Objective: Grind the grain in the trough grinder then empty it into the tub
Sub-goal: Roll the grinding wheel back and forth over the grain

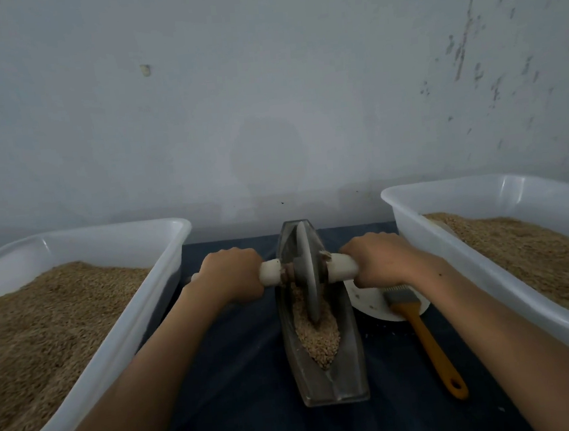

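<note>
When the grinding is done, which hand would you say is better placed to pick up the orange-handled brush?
Right, probably: the right hand grips the white handle just above the orange-handled brush, while the left hand sits across the grey metal trough.

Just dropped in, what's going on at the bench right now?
A person is grinding grain in the trough. The left hand and right hand each grip one end of the wheel's handle. A tub of grain sits on either side; a brush lies unused to the right.

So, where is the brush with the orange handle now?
In the head view, the brush lies right of the trough grinder, its bristles on a white plate beside the right tub.
</note>
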Demonstrator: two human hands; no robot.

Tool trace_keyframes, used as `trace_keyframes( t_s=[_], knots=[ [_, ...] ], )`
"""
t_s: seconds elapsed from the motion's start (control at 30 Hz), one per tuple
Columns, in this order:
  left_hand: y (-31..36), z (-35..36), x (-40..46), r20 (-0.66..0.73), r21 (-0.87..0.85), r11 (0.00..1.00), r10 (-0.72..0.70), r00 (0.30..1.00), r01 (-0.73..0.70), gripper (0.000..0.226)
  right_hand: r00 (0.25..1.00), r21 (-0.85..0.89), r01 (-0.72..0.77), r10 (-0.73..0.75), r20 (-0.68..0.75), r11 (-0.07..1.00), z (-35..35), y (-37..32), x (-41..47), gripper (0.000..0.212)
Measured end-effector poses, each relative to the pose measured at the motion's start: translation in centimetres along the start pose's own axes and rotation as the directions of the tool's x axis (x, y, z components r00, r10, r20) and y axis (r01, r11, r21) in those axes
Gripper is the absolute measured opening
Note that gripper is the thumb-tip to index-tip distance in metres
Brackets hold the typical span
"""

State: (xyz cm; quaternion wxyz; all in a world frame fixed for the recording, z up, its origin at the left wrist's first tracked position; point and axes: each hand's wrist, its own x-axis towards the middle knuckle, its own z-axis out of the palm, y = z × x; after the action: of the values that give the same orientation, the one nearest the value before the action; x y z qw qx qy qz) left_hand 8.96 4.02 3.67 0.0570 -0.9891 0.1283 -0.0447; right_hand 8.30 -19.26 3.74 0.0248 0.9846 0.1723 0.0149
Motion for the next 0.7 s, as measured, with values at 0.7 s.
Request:
trace_keyframes(
  t_s=[0.7],
  knots=[
    [0.0,0.0,-0.1,-0.001,0.026,0.999,0.018,1.000,-0.018,0.031,0.996,0.040,-0.028,0.024,0.087,0.999,-0.3,0.0,-0.2,0.026]
  ],
)
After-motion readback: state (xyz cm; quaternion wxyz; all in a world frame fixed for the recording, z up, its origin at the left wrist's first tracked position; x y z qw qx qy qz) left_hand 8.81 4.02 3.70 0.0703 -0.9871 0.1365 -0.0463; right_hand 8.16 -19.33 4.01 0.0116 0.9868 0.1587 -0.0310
